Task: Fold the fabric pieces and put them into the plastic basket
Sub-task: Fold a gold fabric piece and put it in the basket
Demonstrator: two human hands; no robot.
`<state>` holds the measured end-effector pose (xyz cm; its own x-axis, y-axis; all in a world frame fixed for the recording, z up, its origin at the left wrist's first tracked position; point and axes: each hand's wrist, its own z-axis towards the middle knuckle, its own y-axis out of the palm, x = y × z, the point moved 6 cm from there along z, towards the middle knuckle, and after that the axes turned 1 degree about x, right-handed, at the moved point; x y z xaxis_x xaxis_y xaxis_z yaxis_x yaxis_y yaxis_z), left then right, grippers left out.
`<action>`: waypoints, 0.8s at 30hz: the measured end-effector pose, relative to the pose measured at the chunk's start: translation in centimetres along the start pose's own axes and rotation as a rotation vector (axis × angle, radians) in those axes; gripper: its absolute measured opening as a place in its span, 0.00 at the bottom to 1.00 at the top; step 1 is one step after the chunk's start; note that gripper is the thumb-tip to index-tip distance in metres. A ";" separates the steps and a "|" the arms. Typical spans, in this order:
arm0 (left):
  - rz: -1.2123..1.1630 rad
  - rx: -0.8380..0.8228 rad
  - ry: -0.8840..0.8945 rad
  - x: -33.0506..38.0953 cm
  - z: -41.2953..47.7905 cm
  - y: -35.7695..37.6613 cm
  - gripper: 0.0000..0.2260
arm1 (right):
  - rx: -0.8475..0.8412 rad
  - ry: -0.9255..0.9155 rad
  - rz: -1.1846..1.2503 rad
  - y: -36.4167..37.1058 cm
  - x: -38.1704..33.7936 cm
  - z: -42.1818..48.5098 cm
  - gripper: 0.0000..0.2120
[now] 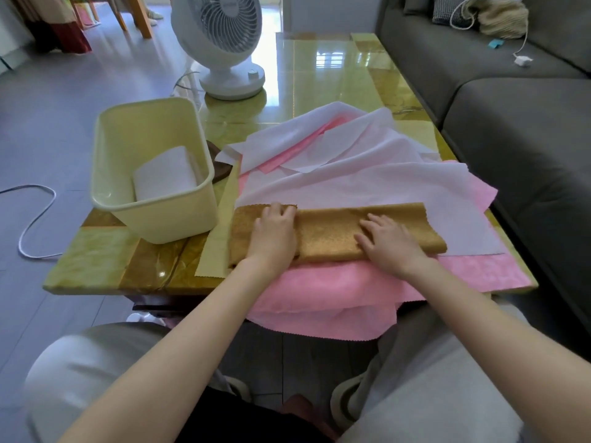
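Observation:
A golden-brown fabric (329, 233), folded into a long strip, lies across the near part of the table on top of pink fabric (319, 289) and white fabric (367, 174). My left hand (275, 235) rests on the strip's left part, its fingertips curled over the far edge. My right hand (388, 243) presses flat on the right part with fingers spread. The cream plastic basket (153, 215) stands to the left of the strip, and a folded white piece (166, 174) lies inside it.
A white desk fan (224, 46) stands on the far left of the glossy yellow-green table (319, 75). A grey sofa (524, 129) runs along the right. A white cable (35, 219) lies on the floor at left. The pink fabric hangs over the near table edge toward my knees.

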<state>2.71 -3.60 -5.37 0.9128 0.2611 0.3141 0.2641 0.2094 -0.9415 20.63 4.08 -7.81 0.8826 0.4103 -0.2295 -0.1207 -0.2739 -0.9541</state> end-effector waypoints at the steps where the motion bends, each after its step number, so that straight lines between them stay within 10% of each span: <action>1: -0.015 -0.039 0.040 1.4 0.2 0.8 0.18 | 0.002 0.024 0.000 -0.4 1.2 0.2 0.24; 17: 0.208 -0.392 0.217 9.0 2.2 6.4 0.29 | 0.096 0.387 0.301 -2.7 9.5 -1.1 0.32; 24: 0.219 -0.393 0.209 8.9 1.9 7.1 0.31 | 0.071 0.409 0.329 -4.7 8.8 -1.4 0.17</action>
<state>12.08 1.99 -8.99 0.9923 0.0562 0.1106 0.1200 -0.2107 -0.9702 29.59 7.73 -5.12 0.8962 -0.0644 -0.4389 -0.4393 -0.2655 -0.8582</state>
